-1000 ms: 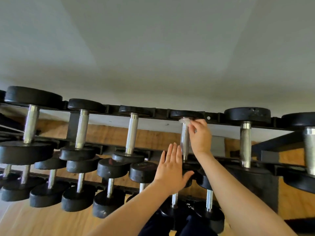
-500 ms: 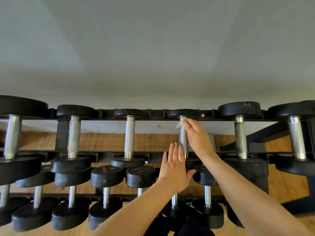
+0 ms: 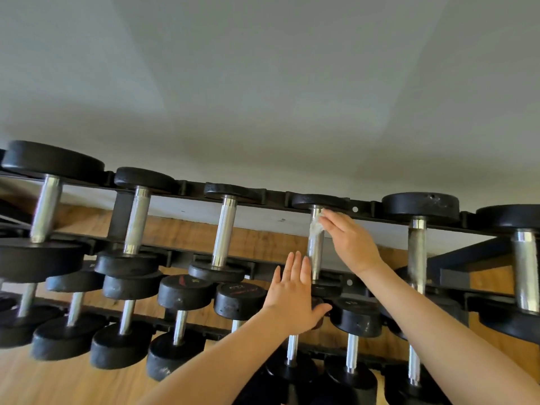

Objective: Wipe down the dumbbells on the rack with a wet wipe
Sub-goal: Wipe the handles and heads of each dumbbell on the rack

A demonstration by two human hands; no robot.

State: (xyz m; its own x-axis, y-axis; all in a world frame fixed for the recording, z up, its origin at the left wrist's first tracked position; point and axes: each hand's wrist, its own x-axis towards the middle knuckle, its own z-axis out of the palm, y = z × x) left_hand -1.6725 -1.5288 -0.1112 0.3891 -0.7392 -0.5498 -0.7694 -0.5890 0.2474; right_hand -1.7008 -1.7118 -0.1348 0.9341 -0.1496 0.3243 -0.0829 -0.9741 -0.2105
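Note:
Black dumbbells with chrome handles lie in rows on a black rack. My right hand pinches a small white wet wipe against the far end of the handle of the fourth top-row dumbbell, just below its far head. My left hand is flat with straight fingers and spread thumb. It rests against the near head of that same dumbbell and hides most of it.
Neighbouring top-row dumbbells sit left and right of the wiped one. Lower tiers hold several smaller dumbbells. A grey wall rises behind the rack, and wooden floor shows below.
My right hand stays at the far end of the handle, its fingers now straighter, the wipe hanging a little lower. My left hand has kept its place. The view has tilted.

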